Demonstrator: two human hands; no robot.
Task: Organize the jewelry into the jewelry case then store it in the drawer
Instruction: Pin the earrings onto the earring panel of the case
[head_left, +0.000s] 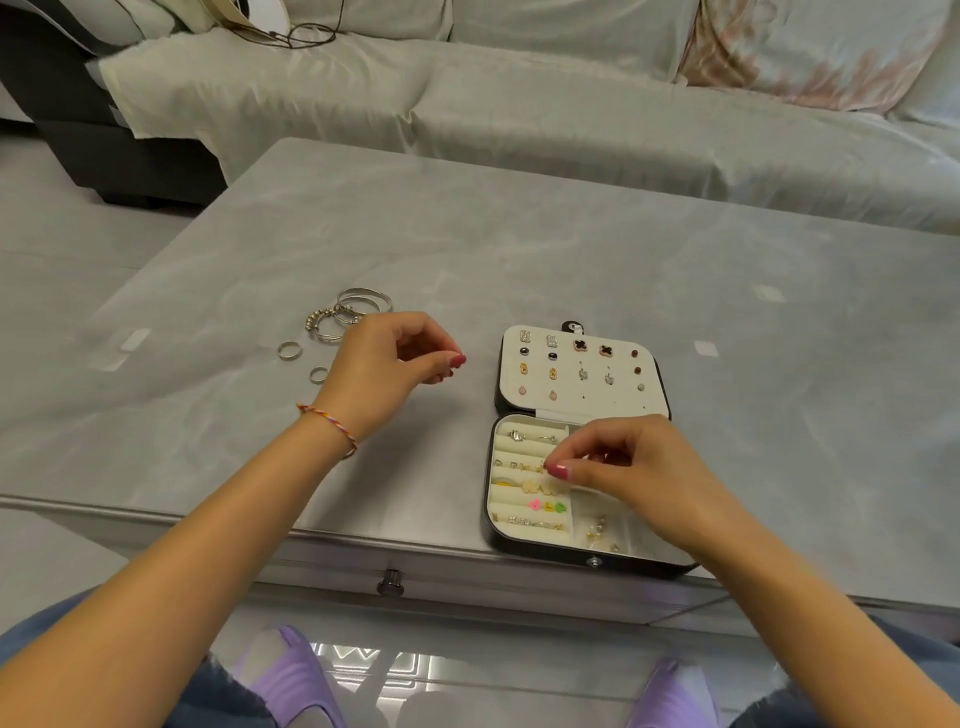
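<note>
1. Grey marbled counter (571, 249), glossy, with a drawer knob (390, 582) on the front face at 6 o'clock.
2. Open jewelry case (576, 441) at 4 o'clock from the centre of the counter, near the front edge, lid laid flat towards 12 o'clock.
3. Studded with earrings in rows across the lid panel (579, 371); filled with rings in the cushioned rolls of the base.
4. Cluster of silver bangles (348, 312) at 9 o'clock from the case, well apart from it.
5. Two loose rings at 7 o'clock from the bangles: larger ring (289, 350), smaller ring (318, 374).
</note>
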